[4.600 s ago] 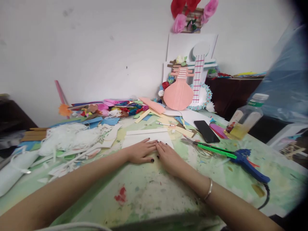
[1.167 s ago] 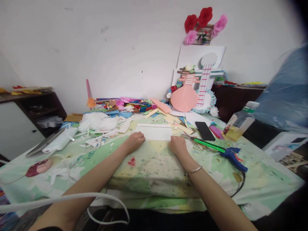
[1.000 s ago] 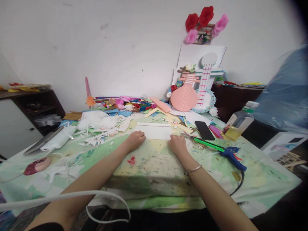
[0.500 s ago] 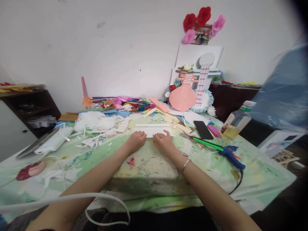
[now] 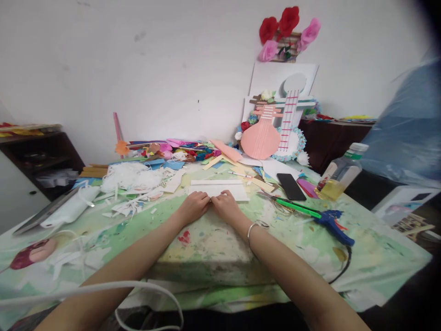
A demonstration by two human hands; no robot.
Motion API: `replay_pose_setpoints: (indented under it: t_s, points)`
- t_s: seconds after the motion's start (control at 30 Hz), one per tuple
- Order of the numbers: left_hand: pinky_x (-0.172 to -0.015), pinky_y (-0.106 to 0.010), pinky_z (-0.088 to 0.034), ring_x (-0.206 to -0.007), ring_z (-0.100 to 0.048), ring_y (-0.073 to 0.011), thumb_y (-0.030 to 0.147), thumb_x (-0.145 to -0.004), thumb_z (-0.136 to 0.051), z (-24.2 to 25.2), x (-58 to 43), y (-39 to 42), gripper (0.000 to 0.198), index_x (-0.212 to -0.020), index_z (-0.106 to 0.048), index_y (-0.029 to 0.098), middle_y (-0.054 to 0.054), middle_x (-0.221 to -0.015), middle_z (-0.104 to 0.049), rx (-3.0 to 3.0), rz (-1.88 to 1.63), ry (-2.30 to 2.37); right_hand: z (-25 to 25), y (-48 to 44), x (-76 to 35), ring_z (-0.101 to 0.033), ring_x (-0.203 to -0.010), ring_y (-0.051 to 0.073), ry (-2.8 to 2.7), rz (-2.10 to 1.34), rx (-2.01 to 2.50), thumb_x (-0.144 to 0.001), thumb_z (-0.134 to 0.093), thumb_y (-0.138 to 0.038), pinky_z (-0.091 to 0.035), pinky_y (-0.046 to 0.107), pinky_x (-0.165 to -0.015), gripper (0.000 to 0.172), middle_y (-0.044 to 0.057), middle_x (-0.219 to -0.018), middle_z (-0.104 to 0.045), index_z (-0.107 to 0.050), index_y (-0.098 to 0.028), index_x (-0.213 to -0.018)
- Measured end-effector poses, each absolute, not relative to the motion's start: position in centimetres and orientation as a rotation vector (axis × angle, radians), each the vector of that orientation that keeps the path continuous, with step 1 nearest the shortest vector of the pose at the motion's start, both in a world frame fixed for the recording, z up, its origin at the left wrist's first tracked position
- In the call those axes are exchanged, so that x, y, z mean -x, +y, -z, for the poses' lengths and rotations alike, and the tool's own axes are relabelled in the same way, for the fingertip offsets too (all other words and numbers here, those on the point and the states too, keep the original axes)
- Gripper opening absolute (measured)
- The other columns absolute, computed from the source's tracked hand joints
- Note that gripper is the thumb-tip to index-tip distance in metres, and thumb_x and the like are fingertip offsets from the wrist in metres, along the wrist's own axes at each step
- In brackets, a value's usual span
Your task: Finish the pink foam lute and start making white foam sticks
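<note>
A white folded sheet (image 5: 220,189) lies flat on the paint-stained table cover (image 5: 213,243), just beyond my hands. My left hand (image 5: 194,207) and my right hand (image 5: 225,208) meet knuckle to knuckle at the middle of the sheet's near edge. The fingers of both hands are curled and press down on that edge. A silver bangle (image 5: 253,228) sits on my right wrist.
Green-handled scissors (image 5: 296,208), a blue glue gun (image 5: 333,225), a black phone (image 5: 291,186) and a bottle (image 5: 340,172) lie to the right. White scraps (image 5: 131,177) and coloured paper (image 5: 172,151) are heaped at the left and back. A pink paper lute (image 5: 261,136) leans on the wall.
My right hand has slid left along the sheet's near edge from its right corner until it meets my left hand at the middle. The left hand has barely moved.
</note>
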State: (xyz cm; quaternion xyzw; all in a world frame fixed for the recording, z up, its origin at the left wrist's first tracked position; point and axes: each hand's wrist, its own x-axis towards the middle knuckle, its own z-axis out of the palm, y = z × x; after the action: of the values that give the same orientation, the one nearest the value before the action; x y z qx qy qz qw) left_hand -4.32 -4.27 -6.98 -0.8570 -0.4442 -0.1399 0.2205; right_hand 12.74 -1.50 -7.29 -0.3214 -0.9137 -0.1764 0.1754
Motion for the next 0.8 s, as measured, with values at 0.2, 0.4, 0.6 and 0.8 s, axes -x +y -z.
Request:
replay_pose_setpoints:
  t_s: [0.2, 0.4, 0.6, 0.8]
  points:
    - [-0.067, -0.030, -0.039, -0.073, -0.055, -0.0173, 0.019, -0.091, -0.044, 7.0, 4.4, -4.0, 0.018, -0.079, -0.058, 0.016, -0.005, -0.077, -0.061, 2.426, 0.414, -1.195, 7.4, -1.3, -13.1, -0.062, -0.073, 0.017, -2.634, 0.557, 0.867, -0.092, -0.043, -0.014, -0.029, 0.034, -0.091, 0.016, 0.005, -0.076, -0.069, -0.058, -0.015, -0.086]
    - [-0.067, -0.029, -0.038, -0.073, -0.054, -0.0168, 0.019, -0.091, -0.044, 6.8, 4.7, -4.2, 0.021, -0.075, -0.057, 0.017, -0.004, -0.076, -0.061, 2.436, 0.422, -1.201, 7.4, -0.4, -16.0, -0.061, -0.067, 0.016, -2.660, 0.598, 0.845, -0.090, -0.041, -0.009, -0.026, 0.036, -0.096, 0.018, 0.004, -0.070, -0.067, -0.057, -0.015, -0.083]
    - [-0.069, -0.028, -0.040, -0.078, -0.054, -0.0170, 0.019, -0.091, -0.041, 6.7, 4.5, -4.3, 0.022, -0.077, -0.057, 0.017, -0.005, -0.079, -0.061, 2.435, 0.424, -1.225, 6.7, -0.3, -19.1, -0.059, -0.066, 0.014, -2.658, 0.557, 0.864, -0.090, -0.040, -0.012, -0.027, 0.033, -0.094, 0.020, 0.004, -0.072, -0.068, -0.056, -0.017, -0.078]
    - [-0.063, -0.030, -0.038, -0.076, -0.054, -0.0186, 0.019, -0.088, -0.044, 6.8, 3.6, -4.2, 0.014, -0.081, -0.056, 0.018, -0.006, -0.081, -0.060, 2.393, 0.381, -1.226, 6.2, -0.6, -18.7, -0.060, -0.072, 0.015, -2.614, 0.506, 0.884, -0.088, -0.040, -0.011, -0.027, 0.034, -0.093, 0.019, 0.005, -0.076, -0.068, -0.056, -0.017, -0.080]
